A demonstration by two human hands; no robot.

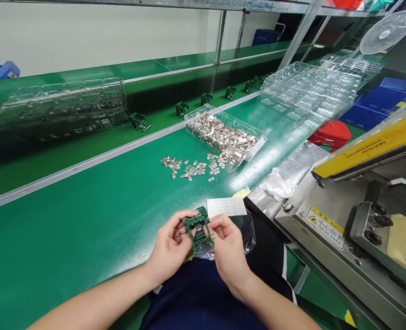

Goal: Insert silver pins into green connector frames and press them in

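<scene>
Between my two hands is a green plastic frame part (200,225) with open slots and thin prongs, held above the table's front edge. My left hand (171,243) grips its left side, fingers curled round it. On the other side my right hand (228,243) pinches the frame's right edge; whether a small piece is also in those fingers I cannot make out. Just behind the right hand lies a silvery block of small squares in a grid (226,206). A clear plastic bag (249,233) lies beneath and beside it.
A clear tray (258,149) heaped with small metal pieces (223,134) stands mid-table, with loose metal pieces (194,169) before it. Several green frames (181,109) line the back belt. Clear blister trays (309,89) stand at far right. A machine (326,220) with a hand-injury warning label borders the right.
</scene>
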